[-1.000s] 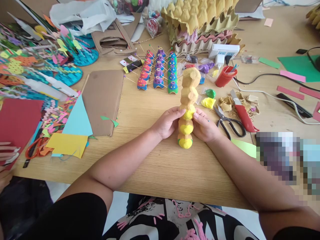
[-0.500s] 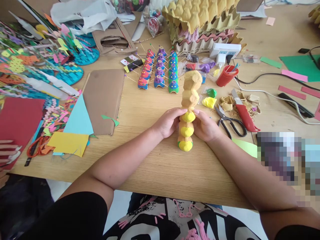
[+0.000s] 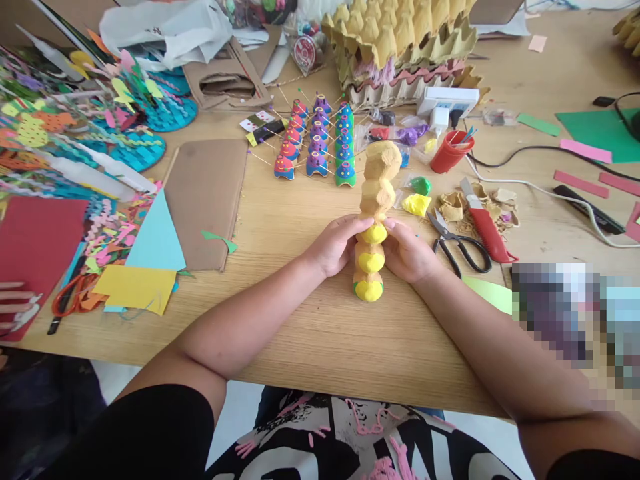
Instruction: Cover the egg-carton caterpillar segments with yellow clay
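Note:
Between my two hands is a strip of egg carton cups (image 3: 379, 187), tan at the far end. Several of its nearer cups are capped with yellow clay, and a bit of green shows at the nearest one. My left hand (image 3: 336, 248) grips the strip from the left, thumb on top near the uppermost yellow cup. From the other side my right hand (image 3: 411, 252) holds it the same way, thumb tip also at that cup. The other fingers are partly hidden beside and under the strip. Bags of yellow clay (image 3: 417, 204) and green clay (image 3: 421, 185) lie just beyond my right hand.
Painted carton caterpillars (image 3: 317, 143) stand in rows ahead. To the right lie scissors (image 3: 463, 243), a red-handled knife (image 3: 487, 227) and a red cup (image 3: 451, 152). Egg trays (image 3: 395, 47) are stacked behind. Cardboard (image 3: 206, 200) lies left; another person's hand (image 3: 15, 307) rests on red paper.
Both hands keep the same hold on the carton strip. The whole view has shifted very slightly; otherwise little differs.

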Action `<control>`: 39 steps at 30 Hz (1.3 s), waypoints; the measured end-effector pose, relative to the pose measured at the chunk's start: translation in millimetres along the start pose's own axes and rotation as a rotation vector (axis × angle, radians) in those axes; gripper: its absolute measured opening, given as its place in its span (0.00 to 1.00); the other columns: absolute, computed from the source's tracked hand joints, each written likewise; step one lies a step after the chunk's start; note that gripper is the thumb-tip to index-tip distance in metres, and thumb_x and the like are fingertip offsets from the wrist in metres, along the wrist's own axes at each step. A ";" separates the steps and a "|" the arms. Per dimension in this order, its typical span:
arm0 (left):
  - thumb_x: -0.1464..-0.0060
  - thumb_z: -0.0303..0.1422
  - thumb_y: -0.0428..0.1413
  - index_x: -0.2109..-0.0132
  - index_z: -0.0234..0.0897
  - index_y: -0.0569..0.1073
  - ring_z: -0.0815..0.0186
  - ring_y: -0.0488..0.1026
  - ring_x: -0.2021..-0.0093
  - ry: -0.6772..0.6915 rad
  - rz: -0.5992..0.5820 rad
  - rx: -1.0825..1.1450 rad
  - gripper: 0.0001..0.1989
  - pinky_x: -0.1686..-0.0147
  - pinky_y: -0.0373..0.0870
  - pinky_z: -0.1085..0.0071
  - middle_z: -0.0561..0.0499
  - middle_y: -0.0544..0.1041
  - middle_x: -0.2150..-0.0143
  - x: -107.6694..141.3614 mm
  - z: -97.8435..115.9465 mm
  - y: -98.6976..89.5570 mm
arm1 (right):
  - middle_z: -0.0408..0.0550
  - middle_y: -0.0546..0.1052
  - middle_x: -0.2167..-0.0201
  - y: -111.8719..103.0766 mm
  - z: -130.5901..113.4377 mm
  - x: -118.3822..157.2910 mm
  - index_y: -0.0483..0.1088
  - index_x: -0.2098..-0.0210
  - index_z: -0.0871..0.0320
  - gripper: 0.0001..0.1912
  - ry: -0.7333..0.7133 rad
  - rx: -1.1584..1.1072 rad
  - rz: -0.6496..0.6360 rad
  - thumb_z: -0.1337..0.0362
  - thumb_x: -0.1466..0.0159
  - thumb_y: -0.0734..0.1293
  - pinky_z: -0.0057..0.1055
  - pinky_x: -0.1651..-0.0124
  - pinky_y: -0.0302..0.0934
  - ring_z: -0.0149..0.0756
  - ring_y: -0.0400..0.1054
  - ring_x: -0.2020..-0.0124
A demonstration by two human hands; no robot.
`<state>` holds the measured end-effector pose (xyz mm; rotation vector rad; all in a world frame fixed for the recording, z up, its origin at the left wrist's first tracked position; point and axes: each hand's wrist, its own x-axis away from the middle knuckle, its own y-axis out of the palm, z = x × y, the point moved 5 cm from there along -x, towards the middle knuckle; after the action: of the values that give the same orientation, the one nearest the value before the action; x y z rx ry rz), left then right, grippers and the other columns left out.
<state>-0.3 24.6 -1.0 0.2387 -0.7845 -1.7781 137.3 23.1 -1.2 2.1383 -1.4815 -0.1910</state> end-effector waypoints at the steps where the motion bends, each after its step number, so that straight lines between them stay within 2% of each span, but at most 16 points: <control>1: 0.45 0.43 0.79 0.63 0.41 0.86 0.62 0.78 0.65 -0.003 0.001 -0.005 0.15 0.62 0.73 0.66 0.51 0.85 0.66 0.2 0.4 0.3 | 0.47 0.86 0.69 -0.2 0.2 0.0 0.75 0.70 0.47 0.32 0.000 -0.002 0.001 0.31 0.45 0.88 0.50 0.48 0.86 0.57 0.88 0.49; 7: 0.39 0.39 0.77 0.64 0.41 0.86 0.62 0.78 0.65 -0.028 -0.003 -0.016 0.10 0.61 0.72 0.65 0.52 0.85 0.67 1.0 2.9 1.9 | 0.47 0.85 0.70 -2.4 3.6 -1.8 0.79 0.66 0.48 0.31 -0.001 0.001 0.008 0.32 0.44 0.89 0.48 0.53 0.86 0.56 0.88 0.52; 11: 0.36 0.37 0.74 0.63 0.41 0.88 0.63 0.79 0.65 -0.043 -0.018 0.016 0.08 0.59 0.72 0.65 0.52 0.87 0.66 -0.1 2.0 3.2 | 0.47 0.86 0.69 -1.3 4.2 -3.0 0.78 0.67 0.47 0.31 -0.006 -0.015 0.027 0.33 0.46 0.90 0.49 0.52 0.86 0.56 0.88 0.51; 18: 0.35 0.43 0.76 0.62 0.40 0.86 0.59 0.81 0.62 -0.022 0.003 0.017 0.13 0.59 0.74 0.65 0.49 0.86 0.66 -1.8 0.2 3.8 | 0.48 0.86 0.65 -1.1 3.4 -0.8 0.74 0.66 0.46 0.34 -0.037 0.005 0.022 0.28 0.44 0.87 0.49 0.50 0.85 0.56 0.87 0.46; 22: 0.32 0.41 0.72 0.62 0.41 0.86 0.57 0.84 0.60 -0.020 -0.002 0.005 0.11 0.56 0.75 0.63 0.50 0.86 0.67 -2.9 0.8 3.9 | 0.47 0.85 0.66 -1.7 4.5 0.5 0.75 0.64 0.47 0.34 -0.035 0.005 0.042 0.30 0.47 0.90 0.48 0.52 0.84 0.54 0.86 0.48; 25: 0.30 0.39 0.71 0.63 0.41 0.86 0.57 0.85 0.59 -0.031 0.007 0.016 0.12 0.53 0.77 0.62 0.50 0.86 0.67 -2.9 1.1 4.3 | 0.48 0.85 0.65 0.4 4.5 1.6 0.74 0.64 0.47 0.34 -0.045 0.007 0.070 0.31 0.45 0.89 0.48 0.51 0.84 0.55 0.86 0.48; 29: 0.29 0.39 0.71 0.63 0.41 0.85 0.58 0.85 0.60 -0.039 0.038 0.024 0.12 0.53 0.77 0.62 0.51 0.86 0.68 -0.9 1.7 4.5 | 0.48 0.84 0.65 2.4 3.5 2.7 0.73 0.64 0.47 0.36 -0.081 0.019 0.088 0.28 0.45 0.87 0.47 0.52 0.83 0.55 0.86 0.48; 33: 0.31 0.43 0.74 0.62 0.38 0.85 0.59 0.84 0.61 -0.030 0.014 0.023 0.15 0.55 0.76 0.62 0.49 0.87 0.65 0.7 2.6 5.9 | 0.43 0.82 0.67 1.8 2.6 3.4 0.75 0.62 0.48 0.38 -0.104 0.062 0.073 0.29 0.48 0.90 0.40 0.58 0.79 0.47 0.83 0.56; 36: 0.27 0.40 0.71 0.62 0.38 0.87 0.60 0.83 0.63 -0.052 0.016 0.015 0.14 0.57 0.75 0.63 0.49 0.87 0.66 0.5 1.8 5.8 | 0.40 0.80 0.68 1.2 2.9 3.8 0.76 0.60 0.50 0.37 -0.102 0.098 0.080 0.32 0.46 0.91 0.36 0.62 0.74 0.37 0.77 0.65; 39: 0.27 0.39 0.71 0.64 0.38 0.86 0.60 0.84 0.63 -0.059 0.006 0.021 0.15 0.58 0.76 0.65 0.49 0.87 0.67 0.5 2.2 7.5 | 0.37 0.80 0.70 1.5 3.8 4.3 0.74 0.61 0.50 0.37 -0.099 0.102 0.101 0.32 0.46 0.90 0.34 0.64 0.72 0.33 0.73 0.69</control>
<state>4.2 23.8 5.4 0.1983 -0.8455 -1.7786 136.2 17.6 -3.0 2.1542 -1.6856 -0.1909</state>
